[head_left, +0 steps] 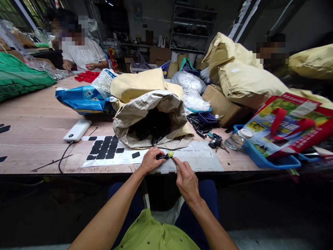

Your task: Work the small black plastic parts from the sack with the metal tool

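My left hand [151, 161] is closed on a slim black plastic piece [161, 157] at the table's front edge. From the right, my right hand [186, 180] grips a thin tool with a metal shaft [172, 159]; its handle is hidden in my fingers. A small round yellow-green piece [170, 153] sits where the tool meets the black piece. Just behind my hands, an open woven sack [125, 121] lies on its side with many black parts [153, 126] inside. White sheets with rounded black pads [106, 149] lie left of my left hand.
A white power bank [77, 130] with a cable lies on the left. To the right are loose black parts [199, 126], keys [217, 142], a clear bottle [235, 140] and a blue basket [270, 162]. Two people sit across the table, behind piled sacks [249, 76].
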Motion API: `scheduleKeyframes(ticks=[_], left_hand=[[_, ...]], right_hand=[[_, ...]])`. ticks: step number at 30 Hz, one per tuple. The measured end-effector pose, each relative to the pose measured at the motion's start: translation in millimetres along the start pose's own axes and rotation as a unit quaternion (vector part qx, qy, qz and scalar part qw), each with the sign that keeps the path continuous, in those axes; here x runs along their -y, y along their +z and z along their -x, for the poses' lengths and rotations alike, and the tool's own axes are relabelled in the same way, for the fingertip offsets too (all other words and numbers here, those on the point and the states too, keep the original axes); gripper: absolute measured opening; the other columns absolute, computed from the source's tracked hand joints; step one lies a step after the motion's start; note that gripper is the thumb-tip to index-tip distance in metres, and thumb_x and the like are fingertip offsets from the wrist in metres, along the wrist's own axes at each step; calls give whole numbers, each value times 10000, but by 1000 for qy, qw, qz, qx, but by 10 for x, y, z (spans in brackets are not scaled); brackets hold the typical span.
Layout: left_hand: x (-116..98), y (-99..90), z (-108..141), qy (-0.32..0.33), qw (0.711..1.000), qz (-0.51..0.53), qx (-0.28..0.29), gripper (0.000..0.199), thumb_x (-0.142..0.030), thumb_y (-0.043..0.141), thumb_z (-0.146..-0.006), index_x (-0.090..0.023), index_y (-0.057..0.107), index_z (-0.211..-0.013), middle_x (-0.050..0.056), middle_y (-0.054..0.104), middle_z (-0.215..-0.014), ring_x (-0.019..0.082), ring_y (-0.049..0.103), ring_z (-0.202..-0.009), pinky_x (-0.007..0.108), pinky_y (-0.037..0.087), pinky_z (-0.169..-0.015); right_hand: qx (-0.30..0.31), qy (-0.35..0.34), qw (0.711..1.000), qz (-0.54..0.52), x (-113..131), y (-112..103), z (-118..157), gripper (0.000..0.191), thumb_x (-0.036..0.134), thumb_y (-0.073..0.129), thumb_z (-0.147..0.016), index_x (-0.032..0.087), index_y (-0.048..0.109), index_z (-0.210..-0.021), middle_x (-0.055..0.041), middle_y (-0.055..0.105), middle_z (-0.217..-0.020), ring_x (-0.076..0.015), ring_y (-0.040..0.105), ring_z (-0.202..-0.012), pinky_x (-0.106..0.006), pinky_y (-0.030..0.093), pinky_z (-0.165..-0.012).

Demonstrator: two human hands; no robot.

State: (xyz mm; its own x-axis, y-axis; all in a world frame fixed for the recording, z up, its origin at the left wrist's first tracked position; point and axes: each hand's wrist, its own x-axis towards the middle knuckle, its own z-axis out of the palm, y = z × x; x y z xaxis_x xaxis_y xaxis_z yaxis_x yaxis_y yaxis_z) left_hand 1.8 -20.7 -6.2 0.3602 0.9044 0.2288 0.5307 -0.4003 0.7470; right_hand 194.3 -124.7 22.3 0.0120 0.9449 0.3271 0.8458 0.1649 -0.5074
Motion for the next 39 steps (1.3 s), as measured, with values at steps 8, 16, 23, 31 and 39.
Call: scheduleKeyframes(ticks=[8, 16, 23, 31, 39], left_hand=[[-109, -46, -2, -5, 999, -47, 16, 269, -231, 729, -744, -233, 691, -1011, 18, 682, -959, 231, 574, -961, 343, 448, -854], [-104, -33, 18, 3, 999, -51, 15, 329, -228, 750, -722, -236, 684, -1044, 9, 669, -953, 224, 577, -946, 341, 452, -850], [-183, -31, 36, 27, 997, -71, 6, 191, -371, 637, -924, -226, 712, -1022, 52, 670, -958, 235, 569, -946, 373, 447, -866], [-377, 515, 1197, 36, 961, -3, 273, 333, -465, 467, -1007, -290, 692, -1179, 62, 736, -1019, 233, 668, -962, 364, 451, -911], [222, 1212, 1547, -325, 888, -79, 315, 324, -443, 523, -934, -246, 724, -1095, 92, 756, -1110, 292, 688, -1100, 370, 490, -884]], right_hand=[[-61, 102, 987, 107, -487, -187, -489, 395, 232, 458, -991, 251, 653, -1334, -67, 641, -1032, -197, 568, -983, -283, 413, -836], [-52, 184, 954, 231, -822, 14, -875, 371, 229, 518, -960, 279, 675, -1292, -89, 601, -1066, -222, 503, -969, -330, 315, -779], [-69, 158, 949, 263, -790, 89, -853, 359, 247, 469, -983, 265, 633, -1302, -96, 573, -1076, -237, 495, -985, -344, 295, -754], [-61, 156, 951, 259, -808, 81, -859, 381, 235, 471, -966, 233, 611, -1321, -123, 568, -1092, -254, 492, -1014, -357, 317, -767], [-61, 155, 951, 261, -804, 71, -857, 366, 232, 459, -970, 231, 614, -1302, -118, 565, -1080, -253, 492, -994, -357, 329, -787]])
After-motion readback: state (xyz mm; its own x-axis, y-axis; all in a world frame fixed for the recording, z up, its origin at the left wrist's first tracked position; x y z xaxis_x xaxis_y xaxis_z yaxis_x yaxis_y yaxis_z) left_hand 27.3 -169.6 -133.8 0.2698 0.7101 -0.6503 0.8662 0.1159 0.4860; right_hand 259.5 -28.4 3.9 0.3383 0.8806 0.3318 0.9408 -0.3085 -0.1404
